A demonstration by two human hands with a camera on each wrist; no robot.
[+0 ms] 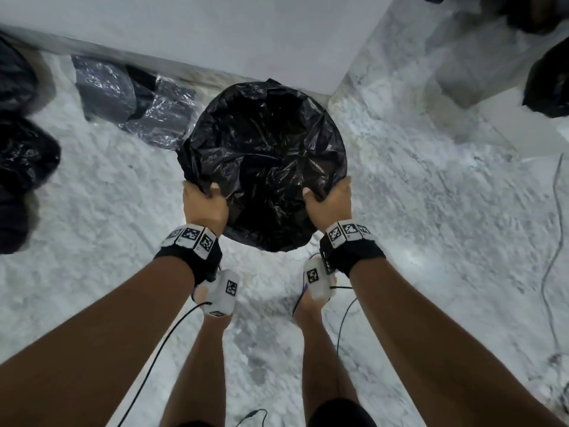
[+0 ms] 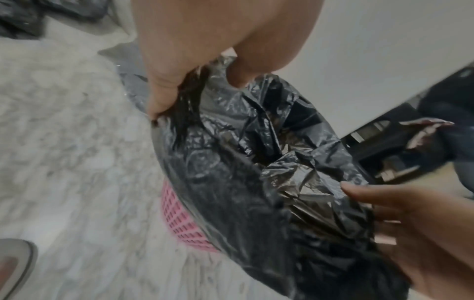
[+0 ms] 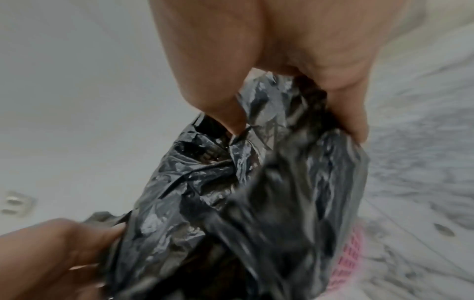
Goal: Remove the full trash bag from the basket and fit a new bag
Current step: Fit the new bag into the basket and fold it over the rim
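Note:
A black trash bag (image 1: pixel 264 155) lies spread over the mouth of a pink lattice basket (image 2: pixel 179 221), whose side shows below the plastic in both wrist views (image 3: pixel 346 266). My left hand (image 1: pixel 204 195) grips the bag's edge at the near left, thumb inside and fingers outside (image 2: pixel 166 87). At the near right, my right hand (image 1: pixel 331 197) pinches the bag's edge in the same way (image 3: pixel 302 113). The bag (image 2: pixel 256 162) sags crumpled into the basket (image 3: pixel 231 192). From the head view the basket is hidden under the plastic.
The basket stands on a white marbled floor (image 1: pixel 431 226) against a white wall corner (image 1: pixel 332 87). Filled black bags (image 1: pixel 21 149) lie at the left, packs of folded bags in clear wrap (image 1: pixel 132 103) behind them. Another black bag (image 1: pixel 548 84) and a cable (image 1: pixel 551 241) are at the right.

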